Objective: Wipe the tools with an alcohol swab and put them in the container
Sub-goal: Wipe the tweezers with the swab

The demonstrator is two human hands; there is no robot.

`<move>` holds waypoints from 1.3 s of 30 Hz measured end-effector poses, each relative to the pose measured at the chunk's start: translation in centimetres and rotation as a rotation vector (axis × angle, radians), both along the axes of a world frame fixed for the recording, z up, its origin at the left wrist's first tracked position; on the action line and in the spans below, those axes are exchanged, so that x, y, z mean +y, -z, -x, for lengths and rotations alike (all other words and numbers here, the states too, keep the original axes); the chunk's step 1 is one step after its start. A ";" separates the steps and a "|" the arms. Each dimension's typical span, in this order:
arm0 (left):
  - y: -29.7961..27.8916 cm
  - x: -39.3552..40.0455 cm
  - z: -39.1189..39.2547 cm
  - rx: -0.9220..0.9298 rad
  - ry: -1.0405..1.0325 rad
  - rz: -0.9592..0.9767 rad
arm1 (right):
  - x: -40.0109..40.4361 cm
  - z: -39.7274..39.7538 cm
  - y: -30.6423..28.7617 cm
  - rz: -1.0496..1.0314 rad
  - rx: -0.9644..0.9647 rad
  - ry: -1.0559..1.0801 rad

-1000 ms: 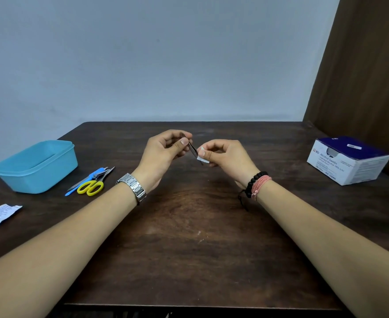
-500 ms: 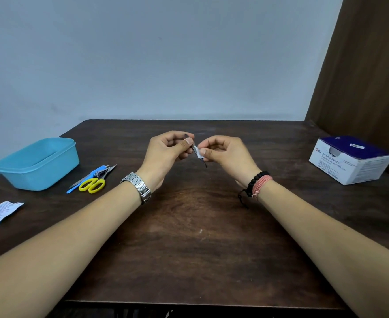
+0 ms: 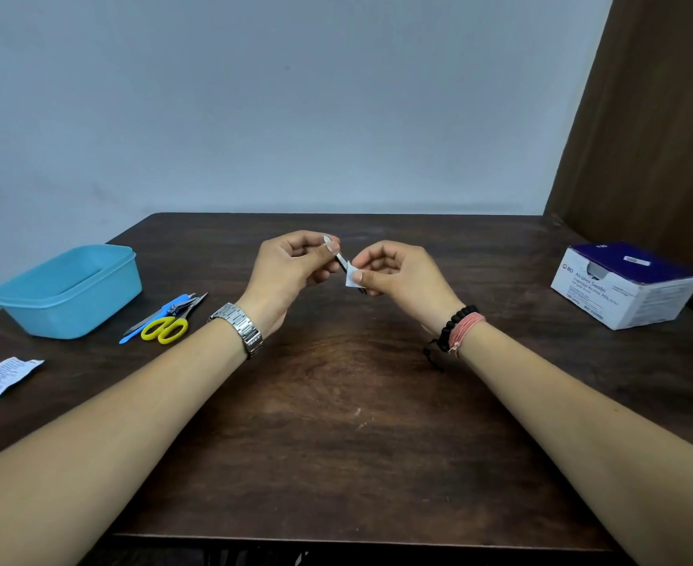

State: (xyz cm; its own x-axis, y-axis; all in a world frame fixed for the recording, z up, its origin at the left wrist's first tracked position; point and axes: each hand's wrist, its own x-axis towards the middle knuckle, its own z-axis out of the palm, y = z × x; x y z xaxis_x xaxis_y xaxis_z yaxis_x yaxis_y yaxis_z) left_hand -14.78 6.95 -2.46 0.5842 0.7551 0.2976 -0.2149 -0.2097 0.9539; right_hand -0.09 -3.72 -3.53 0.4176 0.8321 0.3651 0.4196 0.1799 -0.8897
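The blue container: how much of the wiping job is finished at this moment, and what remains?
Done: nothing shows inside the blue container, though its floor is partly hidden. In hand: the left hand holds a thin metal tool while the right hand pinches the white swab around it. Left: the yellow scissors, nail clipper and blue-handled tool lie unwiped beside the container.

Torn wrapper [image 3: 3, 377], wristwatch [image 3: 240, 328], bracelets [image 3: 461, 326]

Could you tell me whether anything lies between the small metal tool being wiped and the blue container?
Nothing visible blocks it: the metal tool is held above the table, and the scissors lie beside the blue container, below a lifted path.
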 end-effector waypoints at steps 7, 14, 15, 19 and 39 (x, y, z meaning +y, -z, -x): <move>0.3 -0.7 -0.3 0.053 0.042 -0.048 | 0.2 -0.2 0.0 0.014 0.061 0.042; 0.2 -0.2 0.0 0.027 0.027 -0.033 | -0.5 0.6 -0.3 0.130 0.181 -0.051; 0.3 -0.3 -0.1 0.048 0.029 -0.048 | -0.5 0.7 -0.3 0.126 0.195 -0.061; 0.4 -0.6 -0.3 0.078 0.023 -0.089 | -0.5 0.7 -0.4 0.127 0.231 -0.077; 0.6 0.0 -0.4 0.092 -0.042 -0.171 | -0.5 0.5 -0.3 0.180 0.252 -0.206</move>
State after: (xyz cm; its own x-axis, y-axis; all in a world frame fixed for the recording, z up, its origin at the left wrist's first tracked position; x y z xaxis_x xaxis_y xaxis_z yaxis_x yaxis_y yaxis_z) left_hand -14.39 6.97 -3.06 0.5842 0.7221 0.3705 -0.1159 -0.3775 0.9187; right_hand -0.58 -4.24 -3.21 0.2928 0.9495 0.1126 0.1545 0.0692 -0.9856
